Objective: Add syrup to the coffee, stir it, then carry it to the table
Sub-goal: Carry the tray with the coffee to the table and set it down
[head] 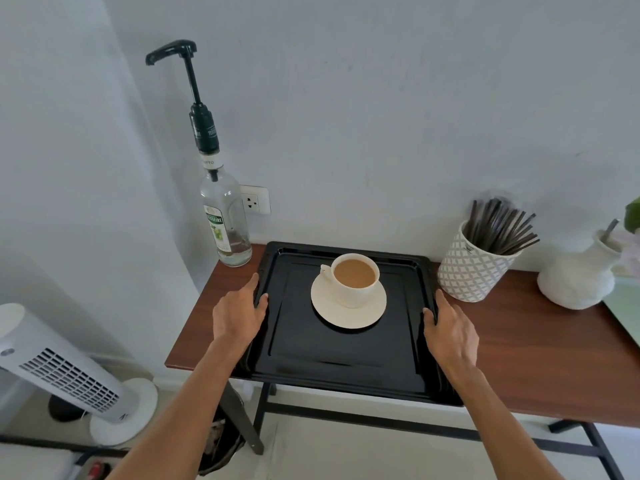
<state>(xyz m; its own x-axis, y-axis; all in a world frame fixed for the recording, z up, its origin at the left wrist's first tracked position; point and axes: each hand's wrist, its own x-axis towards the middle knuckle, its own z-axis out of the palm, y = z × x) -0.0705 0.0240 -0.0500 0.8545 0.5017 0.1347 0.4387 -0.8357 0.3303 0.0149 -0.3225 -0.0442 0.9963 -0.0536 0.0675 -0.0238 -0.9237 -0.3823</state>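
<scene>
A white cup of milky coffee stands on a cream saucer in the far half of a black tray. The tray lies on a brown wooden table, its near edge jutting past the table's front. My left hand grips the tray's left rim, thumb on top. My right hand grips the right rim the same way. A clear syrup bottle with a tall dark pump stands at the table's back left corner, nearly empty.
A patterned white pot of dark stir sticks stands right of the tray, a white vase beyond it. A white tower fan stands on the floor at the left. The wall behind carries a socket.
</scene>
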